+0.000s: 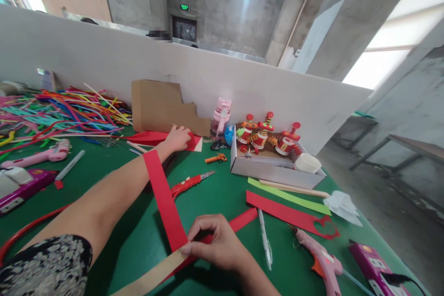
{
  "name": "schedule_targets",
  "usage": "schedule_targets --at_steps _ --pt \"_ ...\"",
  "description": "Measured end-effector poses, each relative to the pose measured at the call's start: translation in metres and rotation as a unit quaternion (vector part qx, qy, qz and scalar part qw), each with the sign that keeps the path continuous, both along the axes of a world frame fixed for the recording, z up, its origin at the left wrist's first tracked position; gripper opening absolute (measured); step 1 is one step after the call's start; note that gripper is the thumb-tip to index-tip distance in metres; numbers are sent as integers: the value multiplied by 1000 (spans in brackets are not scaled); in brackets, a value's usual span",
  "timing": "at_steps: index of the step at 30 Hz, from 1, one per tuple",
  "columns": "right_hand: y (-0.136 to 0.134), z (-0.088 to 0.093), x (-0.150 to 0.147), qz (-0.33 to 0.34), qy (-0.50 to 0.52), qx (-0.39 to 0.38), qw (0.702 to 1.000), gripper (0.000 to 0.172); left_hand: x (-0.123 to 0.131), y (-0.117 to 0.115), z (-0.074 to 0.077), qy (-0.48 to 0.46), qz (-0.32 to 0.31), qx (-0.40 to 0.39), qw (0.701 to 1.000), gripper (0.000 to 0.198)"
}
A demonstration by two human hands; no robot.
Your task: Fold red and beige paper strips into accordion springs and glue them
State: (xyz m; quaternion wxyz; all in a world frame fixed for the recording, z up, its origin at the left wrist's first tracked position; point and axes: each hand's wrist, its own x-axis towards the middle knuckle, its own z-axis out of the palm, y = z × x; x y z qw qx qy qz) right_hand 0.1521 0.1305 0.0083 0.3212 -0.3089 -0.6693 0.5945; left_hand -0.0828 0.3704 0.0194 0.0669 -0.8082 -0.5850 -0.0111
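My right hand is closed in a pinch on a long red paper strip near the table's front edge, where it meets a tan cardboard strip. The red strip rises over my left forearm. My left hand reaches far across the green table and rests, fingers curled, on a stack of red paper sheets in front of a cut cardboard piece.
A red utility knife and a small orange cutter lie mid-table. A box of red figures stands at right. Red and green paper strips, a pen, pink glue guns and a heap of pipe cleaners surround the work.
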Motion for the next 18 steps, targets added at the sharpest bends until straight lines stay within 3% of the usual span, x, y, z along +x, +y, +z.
schedule_targets --at_steps 6,11,15,18 --pt "1 2 1 0 -2 7 1000 39 -11 -1 2 -50 34 4 998 26" --pt "2 7 2 7 2 5 1000 41 -11 -28 13 -100 3 -19 995 25" --pt "5 9 4 46 12 -4 999 42 -11 -74 39 -129 -42 -25 990 29" --pt "6 11 5 67 29 -16 997 40 -14 -139 58 -199 -88 -18 976 28"
